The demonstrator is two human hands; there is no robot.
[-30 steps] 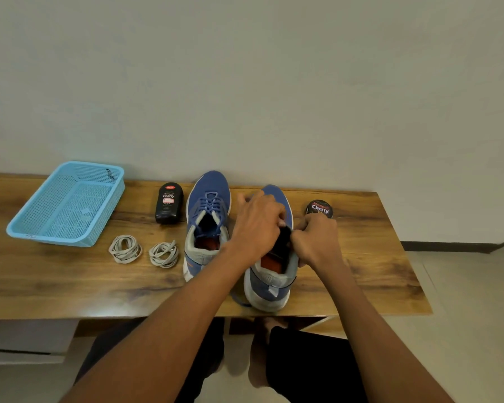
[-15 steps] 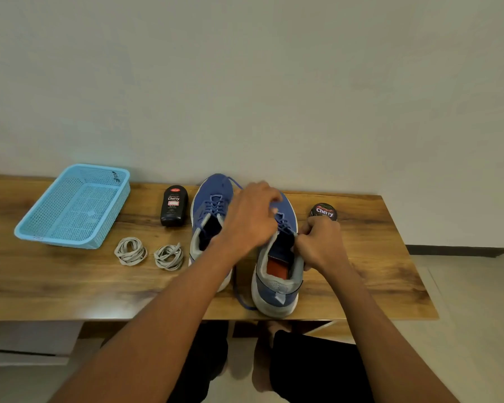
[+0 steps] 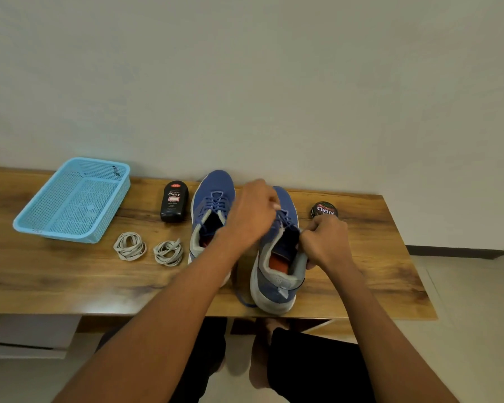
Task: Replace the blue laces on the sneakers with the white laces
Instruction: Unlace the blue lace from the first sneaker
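Observation:
Two blue sneakers stand side by side on the wooden table (image 3: 56, 280), toes toward the wall. The left sneaker (image 3: 210, 205) still carries its blue lace. Over the right sneaker (image 3: 277, 274), my left hand (image 3: 252, 213) pinches the blue lace (image 3: 285, 219) at the eyelets. My right hand (image 3: 325, 242) grips the collar of that shoe on its right side. A loose end of blue lace (image 3: 243, 299) trails beside the heel. Two coiled white laces (image 3: 130, 246) (image 3: 168, 253) lie left of the shoes.
A light blue plastic basket (image 3: 29, 228) sits at the table's left. A black Cherry polish bottle (image 3: 173, 202) stands left of the shoes, and a round Cherry polish tin (image 3: 324, 210) lies behind my right hand. The wall runs close behind the table.
My left hand has shifted up the right sneaker's eyelets, pulling the blue lace looser. The loose lace end now trails by the heel. My right hand stays on the shoe's collar.

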